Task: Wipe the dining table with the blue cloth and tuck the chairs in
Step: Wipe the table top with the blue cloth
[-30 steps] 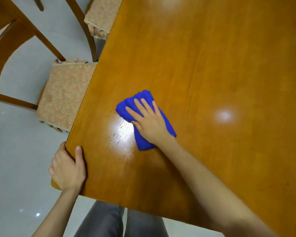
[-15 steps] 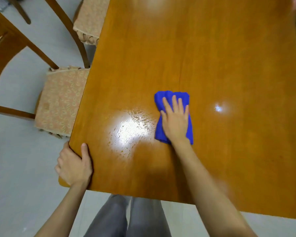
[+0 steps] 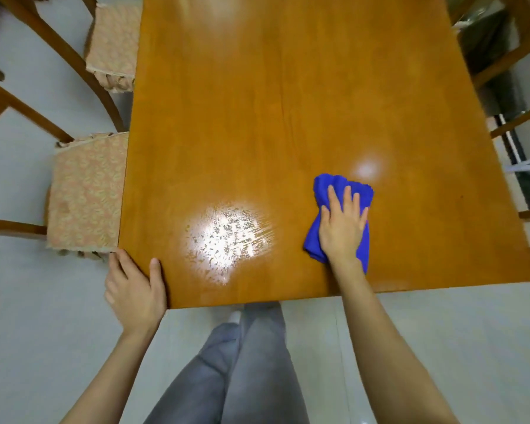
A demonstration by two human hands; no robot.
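On the dining table (image 3: 288, 102), toward its near right corner, we press one blue cloth (image 3: 322, 194) under our right hand (image 3: 343, 228), fingers straight and spread. Our left hand (image 3: 135, 289) grasps the table's near left corner, thumb on top. Two cushioned chairs stand along its left side: near chair (image 3: 86, 191), far chair (image 3: 114, 41).

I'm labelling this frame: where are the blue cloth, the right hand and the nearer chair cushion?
blue cloth (image 3: 322, 190), head view, its bare upper left fold.
right hand (image 3: 342, 232), head view, the back of the hand.
nearer chair cushion (image 3: 86, 194), head view, middle of the patterned seat.
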